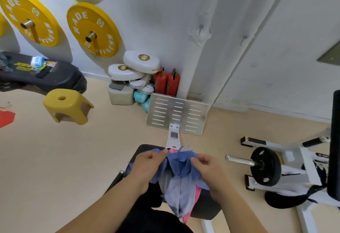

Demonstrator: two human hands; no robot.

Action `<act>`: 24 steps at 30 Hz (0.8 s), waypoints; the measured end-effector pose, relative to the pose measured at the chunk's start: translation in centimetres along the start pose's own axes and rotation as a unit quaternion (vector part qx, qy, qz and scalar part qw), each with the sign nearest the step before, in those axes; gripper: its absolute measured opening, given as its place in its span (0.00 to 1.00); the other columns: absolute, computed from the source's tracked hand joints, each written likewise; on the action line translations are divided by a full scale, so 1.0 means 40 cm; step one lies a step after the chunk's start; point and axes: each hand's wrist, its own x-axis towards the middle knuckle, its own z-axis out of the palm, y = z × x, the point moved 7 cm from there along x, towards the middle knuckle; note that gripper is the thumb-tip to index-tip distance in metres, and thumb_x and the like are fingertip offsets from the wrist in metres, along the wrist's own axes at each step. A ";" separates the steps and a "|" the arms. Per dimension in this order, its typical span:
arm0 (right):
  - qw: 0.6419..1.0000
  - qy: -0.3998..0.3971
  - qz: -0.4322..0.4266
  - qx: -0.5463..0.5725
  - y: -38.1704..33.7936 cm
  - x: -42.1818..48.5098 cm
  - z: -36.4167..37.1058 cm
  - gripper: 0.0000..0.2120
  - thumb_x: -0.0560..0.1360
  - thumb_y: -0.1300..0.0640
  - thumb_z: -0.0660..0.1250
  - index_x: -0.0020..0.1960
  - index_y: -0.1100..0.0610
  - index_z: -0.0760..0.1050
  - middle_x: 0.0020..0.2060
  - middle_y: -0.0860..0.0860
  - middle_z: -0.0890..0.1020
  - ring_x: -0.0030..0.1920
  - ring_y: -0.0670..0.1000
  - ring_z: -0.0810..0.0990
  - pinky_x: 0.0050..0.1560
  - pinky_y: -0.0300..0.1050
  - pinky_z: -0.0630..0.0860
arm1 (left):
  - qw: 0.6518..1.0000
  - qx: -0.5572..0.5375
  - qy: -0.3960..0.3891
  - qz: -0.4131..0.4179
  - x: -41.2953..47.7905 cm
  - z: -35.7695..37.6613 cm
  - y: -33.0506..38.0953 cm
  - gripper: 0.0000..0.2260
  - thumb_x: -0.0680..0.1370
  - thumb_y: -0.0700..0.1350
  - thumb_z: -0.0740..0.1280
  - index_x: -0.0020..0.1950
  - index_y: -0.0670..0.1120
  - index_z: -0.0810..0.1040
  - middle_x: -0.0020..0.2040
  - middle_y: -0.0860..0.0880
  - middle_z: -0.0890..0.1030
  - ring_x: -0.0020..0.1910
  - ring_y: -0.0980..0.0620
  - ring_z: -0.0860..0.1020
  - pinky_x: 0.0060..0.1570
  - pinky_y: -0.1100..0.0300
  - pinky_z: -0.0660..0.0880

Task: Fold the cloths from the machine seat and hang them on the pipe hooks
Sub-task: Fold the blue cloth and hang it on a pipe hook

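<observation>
We note both hands over the black machine seat (pixel 204 208). The left hand (pixel 147 162) pinches the blue cloth (pixel 179 162) at one top edge and the right hand (pixel 209 166) grips the other, the cloth bunched between. A grey cloth (pixel 176 192) and a pink cloth (pixel 197 193) lie beneath. 2 hooks (pixel 201 26) sit on the white pipe (pixel 198 63), well apart.

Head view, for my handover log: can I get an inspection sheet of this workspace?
Surface: black machine seat, mostly covered by cloths.
Job's things: blue cloth lifted over the seat; grey cloth and pink cloth beneath it; pipe hooks carry no cloth.
Clutter: yellow stool, white pads, red extinguishers on the floor.
Grippers: left hand and right hand both pinch the blue cloth.
Cables: nothing seen.
Surroundings: yellow weight plates on the wall, metal footplate ahead, black plate at right.
</observation>
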 end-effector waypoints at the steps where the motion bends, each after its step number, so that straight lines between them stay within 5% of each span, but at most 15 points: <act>1: 0.999 -0.026 -0.002 0.023 -0.024 0.002 0.028 0.07 0.80 0.60 0.69 0.48 0.57 0.86 0.45 0.63 0.85 0.45 0.54 0.82 0.48 0.45 0.81 | 0.999 0.002 -0.036 0.017 -0.002 0.019 0.029 0.18 0.77 0.52 0.75 0.35 0.46 0.72 0.33 0.45 0.73 0.33 0.50 0.71 0.30 0.62 0.68; 5: 0.990 -0.071 -0.016 0.119 -0.114 0.001 0.100 0.18 0.81 0.68 0.64 0.51 0.49 0.88 0.49 0.56 0.88 0.55 0.56 0.86 0.60 0.52 0.82 | 0.984 -0.024 -0.162 0.077 -0.031 0.077 0.125 0.03 0.79 0.39 0.71 0.48 0.42 0.84 0.41 0.44 0.86 0.40 0.53 0.83 0.40 0.64 0.78; 8: 0.990 -0.034 -0.029 0.133 -0.149 -0.006 0.098 0.18 0.81 0.69 0.62 0.52 0.52 0.87 0.48 0.58 0.88 0.54 0.56 0.87 0.57 0.50 0.84 | 0.975 -0.034 -0.197 0.096 -0.041 0.080 0.152 0.08 0.81 0.39 0.68 0.56 0.47 0.86 0.50 0.46 0.88 0.51 0.52 0.86 0.51 0.61 0.81; 13: 0.982 0.035 -0.039 0.179 -0.173 0.012 0.040 0.07 0.75 0.68 0.73 0.51 0.60 0.87 0.45 0.61 0.88 0.51 0.62 0.87 0.57 0.58 0.84 | 0.977 -0.097 -0.169 0.085 -0.037 0.063 0.178 0.10 0.82 0.40 0.68 0.58 0.49 0.86 0.52 0.48 0.88 0.55 0.51 0.86 0.53 0.60 0.81; 17: 0.981 0.040 -0.071 0.177 -0.222 0.018 0.011 0.06 0.73 0.68 0.76 0.45 0.59 0.87 0.42 0.60 0.88 0.46 0.60 0.87 0.52 0.58 0.85 | 0.974 -0.179 -0.118 0.069 -0.034 0.072 0.199 0.05 0.78 0.40 0.73 0.51 0.44 0.88 0.49 0.40 0.88 0.53 0.40 0.86 0.58 0.47 0.82; 24: 0.981 0.042 -0.096 0.164 -0.233 0.014 -0.024 0.08 0.77 0.69 0.71 0.51 0.59 0.86 0.44 0.58 0.89 0.50 0.59 0.88 0.55 0.59 0.84 | 0.976 -0.054 -0.136 0.161 -0.066 0.139 0.248 0.13 0.83 0.41 0.66 0.56 0.58 0.85 0.50 0.58 0.88 0.52 0.64 0.84 0.49 0.72 0.78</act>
